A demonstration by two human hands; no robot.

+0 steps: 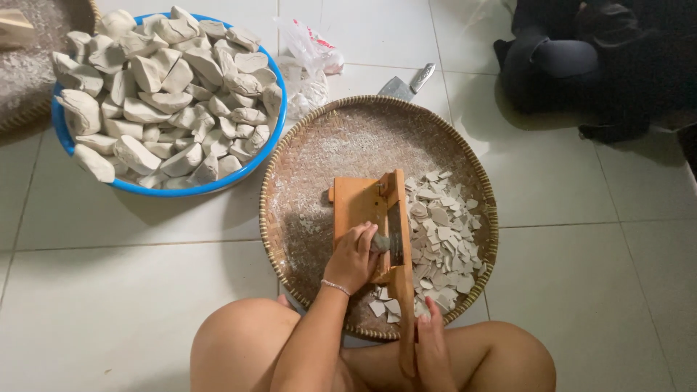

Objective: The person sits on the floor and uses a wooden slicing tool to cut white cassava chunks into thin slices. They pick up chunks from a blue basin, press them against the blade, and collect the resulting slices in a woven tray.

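Grey clay lump (pixel 379 242), small and matte, sits pressed on our wooden slicer board (pixel 367 210) under our left hand (pixel 353 255), whose grip is closed on it. Our right hand (pixel 433 341) wraps the board's long handle. One round woven tray (pixel 305 174) carries the board and a heap of thin pale shards (pixel 441 232). One blue basin (pixel 218 185) holds many chunky pale lumps (pixel 167 87); one cleaver (pixel 406 86) lies on the tiled floor (pixel 595 276).

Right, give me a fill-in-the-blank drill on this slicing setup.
1. The left hand presses a grey lump against the wooden ___.
2. The thin slices lie in a round woven ___.
3. The basin heaped with whole lumps has a ___ rim.
4. The right hand grips the slicer's ___.

Missing: slicer; tray; blue; handle
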